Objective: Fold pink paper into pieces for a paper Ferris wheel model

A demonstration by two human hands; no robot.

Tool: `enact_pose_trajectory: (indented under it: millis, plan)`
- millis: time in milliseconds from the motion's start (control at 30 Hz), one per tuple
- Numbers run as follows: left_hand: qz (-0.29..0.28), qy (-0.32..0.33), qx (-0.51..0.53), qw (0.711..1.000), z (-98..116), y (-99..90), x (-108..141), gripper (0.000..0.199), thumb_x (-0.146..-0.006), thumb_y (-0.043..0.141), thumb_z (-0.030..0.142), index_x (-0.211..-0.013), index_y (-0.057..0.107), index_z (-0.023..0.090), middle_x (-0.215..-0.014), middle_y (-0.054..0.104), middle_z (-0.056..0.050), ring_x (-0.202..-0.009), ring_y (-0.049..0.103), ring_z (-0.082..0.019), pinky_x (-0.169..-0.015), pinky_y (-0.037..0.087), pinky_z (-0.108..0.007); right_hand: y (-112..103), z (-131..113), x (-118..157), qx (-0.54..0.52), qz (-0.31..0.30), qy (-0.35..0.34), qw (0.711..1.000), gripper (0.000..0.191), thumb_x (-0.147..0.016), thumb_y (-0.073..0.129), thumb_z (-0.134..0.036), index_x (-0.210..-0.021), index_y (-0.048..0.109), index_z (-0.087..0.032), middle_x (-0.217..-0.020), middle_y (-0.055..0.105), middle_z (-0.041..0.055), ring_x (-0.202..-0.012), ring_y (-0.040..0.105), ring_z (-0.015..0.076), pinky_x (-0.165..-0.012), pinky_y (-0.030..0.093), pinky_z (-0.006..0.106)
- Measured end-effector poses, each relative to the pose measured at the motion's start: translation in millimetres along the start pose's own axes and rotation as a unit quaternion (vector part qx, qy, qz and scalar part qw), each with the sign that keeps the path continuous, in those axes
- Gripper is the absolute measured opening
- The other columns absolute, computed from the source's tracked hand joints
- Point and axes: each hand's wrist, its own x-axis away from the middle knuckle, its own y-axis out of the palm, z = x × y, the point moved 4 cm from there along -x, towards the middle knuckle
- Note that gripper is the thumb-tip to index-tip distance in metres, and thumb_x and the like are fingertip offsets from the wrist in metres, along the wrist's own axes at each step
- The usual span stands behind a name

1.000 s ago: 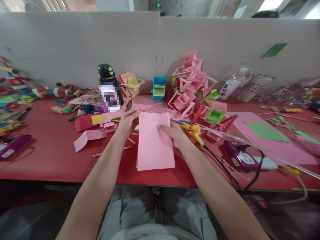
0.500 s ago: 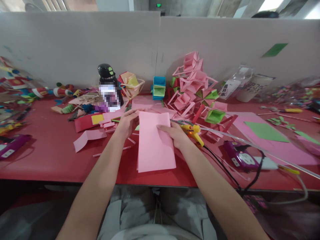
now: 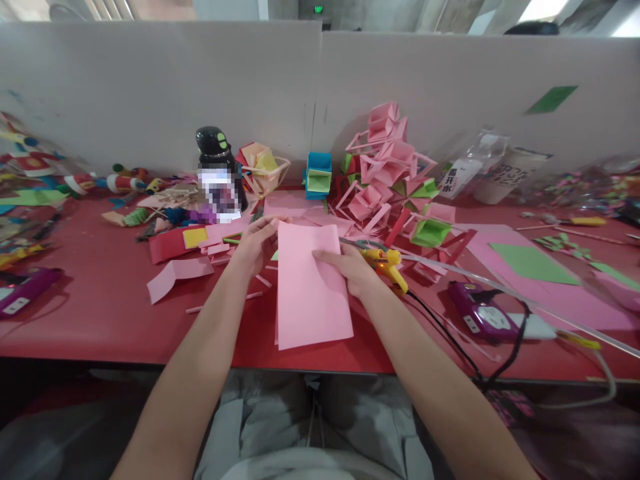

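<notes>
"What are the hands doing?"

"Both grasp the pink paper [image 3: 314, 287]. The left hand [image 3: 259, 245] pinches its far left corner, and the right hand [image 3: 353, 263] grips the right side, thumb flat on top. Its other fingers are hidden under the sheet."

"And where is the paper?"

"Over the middle of the red desk [image 3: 100, 293], with its lower end near the front edge. A second layer peeks out at its lower left. I can't tell whether it touches the desk."

"What lies close by?"

"Just right of the right hand there's a yellow glue gun [image 3: 387, 262], its black cord running towards the front edge. Left of the left forearm lies a creased pink piece [image 3: 177, 273]. Beyond that, a yellow square [image 3: 195, 238] sits on a red strip [image 3: 167, 247]."

"What about the back of the desk?"

"From left to right: a black bottle [image 3: 217, 150], a peach paper shape [image 3: 260, 170], a blue box [image 3: 319, 175] with a green opening, then a heap of pink paper shapes [image 3: 385, 160]. Further right, a clear bottle [image 3: 467, 167] leans beside a cup [image 3: 507, 177]. A grey partition [image 3: 165, 87] stands behind them."

"Anything at the right?"

"A green sheet [image 3: 533, 262] on a larger pink sheet [image 3: 500, 241], and a purple power strip [image 3: 480, 313] nearer the front edge."
</notes>
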Motion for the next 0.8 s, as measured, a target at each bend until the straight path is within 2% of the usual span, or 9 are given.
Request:
enact_pose_trajectory:
  millis: [100,200,400,567,700,800]
  plan:
    - [0.006,0.004,-0.011,1.000,0.1,-0.8,-0.6,0.029,-0.072,0.085,0.035,-0.090,0.071,0.018,-0.099,0.075,-0.006,-0.083,0.071,-0.019,-0.059,0.053,-0.024,1.2,-0.6,1.2,0.000,-0.011,-0.002,1.000,0.029,-0.066,0.083,-0.016,-0.093,0.072,-0.017,-0.087,0.079,0.0063,-0.071,0.073,0.0198,-0.077,0.062,0.035]
    - [0.009,0.008,-0.016,1.000,-0.2,-1.0,-1.2,0.029,-0.072,0.084,0.036,-0.087,0.068,0.017,-0.097,0.075,-0.007,-0.088,0.072,-0.022,-0.067,0.057,-0.028,1.4,0.0,1.0,-0.002,-0.020,0.000,1.000,0.030,-0.065,0.083,-0.017,-0.093,0.072,-0.017,-0.087,0.079,0.0064,-0.070,0.073,0.0196,-0.077,0.061,0.035]
    - [-0.026,0.018,-0.006,0.999,-0.3,0.7,-0.3,0.035,-0.070,0.086,0.042,-0.084,0.064,0.018,-0.103,0.074,-0.007,-0.096,0.071,-0.023,-0.076,0.059,-0.032,-0.1,2.5,-1.5,-0.002,-0.029,-0.002,1.000,0.031,-0.065,0.085,-0.018,-0.093,0.073,-0.017,-0.088,0.079,0.0060,-0.071,0.073,0.0193,-0.075,0.062,0.034]
    - [-0.018,0.027,-0.015,0.999,1.3,0.1,1.3,0.036,-0.069,0.087,0.043,-0.084,0.066,0.019,-0.101,0.074,-0.006,-0.093,0.070,-0.023,-0.072,0.057,-0.031,0.7,4.4,-1.5,0.002,-0.031,0.004,0.999,0.031,-0.063,0.086,-0.020,-0.092,0.074,-0.017,-0.090,0.080,0.0074,-0.074,0.074,0.0206,-0.074,0.062,0.034]
    - [-0.001,0.027,-0.033,0.999,2.6,0.5,2.8,0.034,-0.071,0.086,0.043,-0.084,0.066,0.019,-0.098,0.073,-0.005,-0.078,0.068,-0.019,-0.061,0.052,-0.028,1.0,4.8,-1.5,0.007,-0.029,0.009,1.000,0.031,-0.064,0.085,-0.019,-0.092,0.074,-0.017,-0.092,0.080,0.0079,-0.073,0.074,0.0203,-0.076,0.062,0.035]
    - [-0.002,0.021,-0.039,0.999,2.4,1.0,3.3,0.034,-0.072,0.085,0.045,-0.085,0.067,0.018,-0.089,0.072,-0.005,-0.073,0.067,-0.019,-0.061,0.052,-0.029,1.1,3.9,-1.4,0.006,-0.027,0.004,1.000,0.031,-0.064,0.085,-0.019,-0.092,0.074,-0.017,-0.092,0.080,0.0078,-0.074,0.074,0.0202,-0.076,0.062,0.035]
